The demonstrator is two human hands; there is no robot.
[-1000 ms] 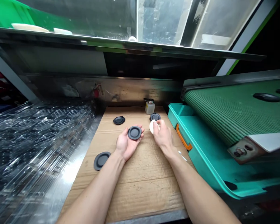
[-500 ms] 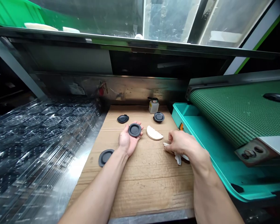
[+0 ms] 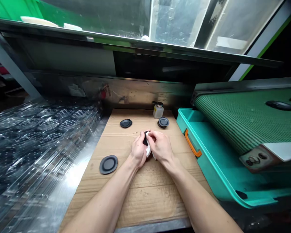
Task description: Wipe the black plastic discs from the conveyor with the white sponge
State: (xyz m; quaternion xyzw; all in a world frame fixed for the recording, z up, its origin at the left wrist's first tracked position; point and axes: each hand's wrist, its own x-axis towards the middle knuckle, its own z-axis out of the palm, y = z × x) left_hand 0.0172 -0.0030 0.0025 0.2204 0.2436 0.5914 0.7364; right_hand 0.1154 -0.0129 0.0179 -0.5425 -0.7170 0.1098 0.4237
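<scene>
My left hand is closed round a round black rubber disc, tilted on edge and mostly hidden. My right hand presses a small white cloth against that disc. Both hands meet over the middle of a brown cardboard sheet. Three more black discs lie on the cardboard: one at the left, one at the back left, one at the back right. A small bottle with a black top stands by the back edge.
A teal plastic tray with an orange handle runs along the right, under a green conveyor belt carrying black discs. Clear plastic sheeting covers the left. A metal shelf hangs overhead.
My right hand picked up the white cloth from the right side of the cardboard and brought it onto the disc. My left hand closed round the disc. The white half-round piece is out of sight.
</scene>
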